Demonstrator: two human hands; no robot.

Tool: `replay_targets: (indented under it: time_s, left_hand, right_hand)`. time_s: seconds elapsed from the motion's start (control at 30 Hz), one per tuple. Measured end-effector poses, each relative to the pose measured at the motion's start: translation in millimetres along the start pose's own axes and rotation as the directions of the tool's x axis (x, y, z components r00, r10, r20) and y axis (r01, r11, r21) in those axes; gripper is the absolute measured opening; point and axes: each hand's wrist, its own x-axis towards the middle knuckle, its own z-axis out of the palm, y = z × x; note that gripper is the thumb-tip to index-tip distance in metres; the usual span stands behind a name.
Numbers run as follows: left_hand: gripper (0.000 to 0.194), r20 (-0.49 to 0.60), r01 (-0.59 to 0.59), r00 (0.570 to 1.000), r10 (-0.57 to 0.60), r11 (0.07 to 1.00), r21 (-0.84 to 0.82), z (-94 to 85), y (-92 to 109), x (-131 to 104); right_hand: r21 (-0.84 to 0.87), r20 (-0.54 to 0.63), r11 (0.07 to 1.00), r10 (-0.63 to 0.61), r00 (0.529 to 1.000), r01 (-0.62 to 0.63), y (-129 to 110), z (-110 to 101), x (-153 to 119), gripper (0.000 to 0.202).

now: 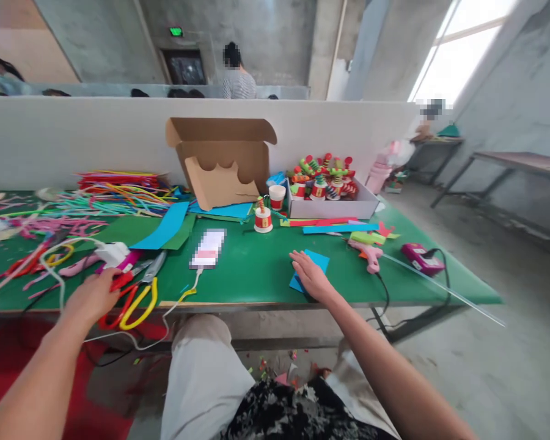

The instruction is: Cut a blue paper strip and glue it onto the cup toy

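My left hand (pixel 94 296) is at the table's front left, its fingers curled round the red handle of a tool (pixel 123 280). The tool's grey metal end points right; its exact kind is unclear. Just beside it, scissors (pixel 140 304) with one red and one yellow handle hang partly over the edge. My right hand (pixel 310 275) lies flat, fingers stretched out, on a small piece of blue paper (pixel 321 259) and hides part of it. Behind, a red and white paper cup figure (pixel 263 220) with a coiled stem stands upright.
A phone (pixel 208 247) is plugged into a white cable. Right of the paper lie a pink glue gun (pixel 369 249) and a magenta power box (pixel 421 259). Farther back are an open cardboard box (pixel 229 146), a white box (pixel 332 209) of finished figures and colourful pipe cleaners (pixel 119 195).
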Motion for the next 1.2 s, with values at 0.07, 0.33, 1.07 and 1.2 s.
replay_targets:
  time_s: [0.07,0.33,1.07,1.2]
  left_hand:
    - [0.035,-0.009,0.016,1.0,-0.016,1.0,0.025,2.9,-9,-6]
    - [0.046,-0.211,-0.032,0.977,-0.001,0.988,-0.154,-42.6,36,-58]
    - [0.043,-0.116,-0.656,0.751,0.65,0.715,-0.241,-12.1,245,-68]
    - [0.043,-0.106,-0.667,0.738,0.666,0.697,-0.264,-10.1,244,-68]
  right_hand:
    - [-0.042,-0.049,0.995,0.09,0.995,-0.092,8,-2,-3,0.05]
    - [-0.317,0.052,0.941,0.141,0.989,-0.117,8,-21,-14,0.056]
    - [-0.198,-0.008,0.975,0.1,0.995,-0.1,9,-29,-22,0.049]
    - [-0.183,0.059,0.979,0.099,0.993,-0.087,6,-31,-23,0.049]
